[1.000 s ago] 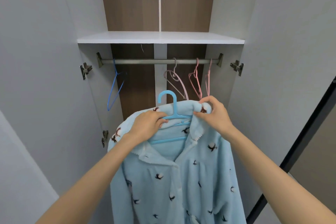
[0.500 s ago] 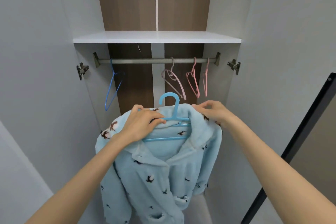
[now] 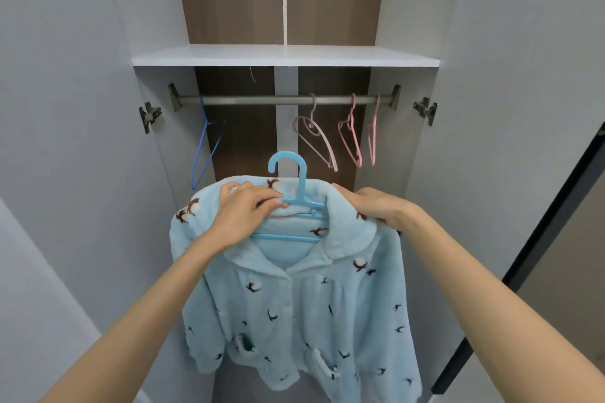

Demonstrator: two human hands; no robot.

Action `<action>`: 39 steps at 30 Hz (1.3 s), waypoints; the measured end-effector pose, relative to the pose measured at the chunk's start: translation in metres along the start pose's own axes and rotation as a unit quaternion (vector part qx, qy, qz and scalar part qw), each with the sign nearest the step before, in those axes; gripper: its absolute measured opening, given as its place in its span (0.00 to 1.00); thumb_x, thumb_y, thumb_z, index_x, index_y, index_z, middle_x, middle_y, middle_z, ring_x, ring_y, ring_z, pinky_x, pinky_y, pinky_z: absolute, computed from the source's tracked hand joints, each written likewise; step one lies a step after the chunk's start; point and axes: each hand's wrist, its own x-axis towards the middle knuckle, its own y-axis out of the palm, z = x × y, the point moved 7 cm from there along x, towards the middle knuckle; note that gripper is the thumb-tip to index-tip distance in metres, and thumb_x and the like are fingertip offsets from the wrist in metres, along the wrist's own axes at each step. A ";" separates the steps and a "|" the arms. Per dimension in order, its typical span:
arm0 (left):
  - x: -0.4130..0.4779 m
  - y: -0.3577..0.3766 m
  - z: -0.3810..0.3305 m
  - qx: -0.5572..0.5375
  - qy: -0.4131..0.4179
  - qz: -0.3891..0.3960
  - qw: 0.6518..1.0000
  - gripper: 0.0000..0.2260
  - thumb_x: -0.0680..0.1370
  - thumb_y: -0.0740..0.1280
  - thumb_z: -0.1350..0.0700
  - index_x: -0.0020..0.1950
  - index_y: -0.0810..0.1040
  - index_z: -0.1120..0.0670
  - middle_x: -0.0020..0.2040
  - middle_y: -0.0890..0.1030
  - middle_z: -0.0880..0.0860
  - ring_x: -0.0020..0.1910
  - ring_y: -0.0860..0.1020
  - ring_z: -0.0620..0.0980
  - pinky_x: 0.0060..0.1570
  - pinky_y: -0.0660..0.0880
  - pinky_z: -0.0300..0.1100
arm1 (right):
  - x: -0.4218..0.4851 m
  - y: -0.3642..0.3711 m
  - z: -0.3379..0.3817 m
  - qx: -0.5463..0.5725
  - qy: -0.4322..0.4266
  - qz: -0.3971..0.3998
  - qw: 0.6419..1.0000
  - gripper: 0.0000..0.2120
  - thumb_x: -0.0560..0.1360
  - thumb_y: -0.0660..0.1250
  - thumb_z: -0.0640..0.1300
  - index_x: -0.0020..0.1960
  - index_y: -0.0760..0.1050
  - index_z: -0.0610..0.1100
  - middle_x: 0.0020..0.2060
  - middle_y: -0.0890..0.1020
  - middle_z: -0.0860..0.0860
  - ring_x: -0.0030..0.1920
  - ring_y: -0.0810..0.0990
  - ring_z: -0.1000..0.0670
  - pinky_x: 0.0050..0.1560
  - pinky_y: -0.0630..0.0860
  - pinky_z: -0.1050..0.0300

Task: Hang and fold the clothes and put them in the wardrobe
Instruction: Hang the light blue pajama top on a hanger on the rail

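Observation:
A light blue fleece jacket [image 3: 294,304] with small dark bird prints hangs on a light blue plastic hanger [image 3: 296,193], held up in front of the open wardrobe. My left hand [image 3: 244,213] grips the jacket's left shoulder and the hanger's arm there. My right hand [image 3: 373,204] holds the right shoulder and collar of the jacket. The hanger's hook points up, below the metal rail [image 3: 281,99] and apart from it.
On the rail hang a blue wire hanger [image 3: 206,147] at the left and a mauve hanger [image 3: 316,141] and two pink hangers [image 3: 352,137] at the right. A white shelf [image 3: 284,56] spans above the rail. Both wardrobe doors [image 3: 65,141] stand open.
The jacket's right shoulder has been pulled onto the hanger and the garment now hangs straighter. My right hand moved out from the collar to the right shoulder. The view came closer to the wardrobe.

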 end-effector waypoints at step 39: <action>0.023 -0.030 0.024 -0.087 -0.088 0.026 0.992 0.09 0.77 0.63 0.44 0.40 0.77 0.31 0.40 0.76 0.25 0.52 0.72 0.35 0.50 0.50 0.39 | -0.040 -0.078 0.011 0.000 -0.222 -0.505 0.834 0.12 0.80 0.52 0.41 0.54 0.74 0.48 0.45 0.78 0.53 0.49 0.75 0.49 0.46 0.71 0.53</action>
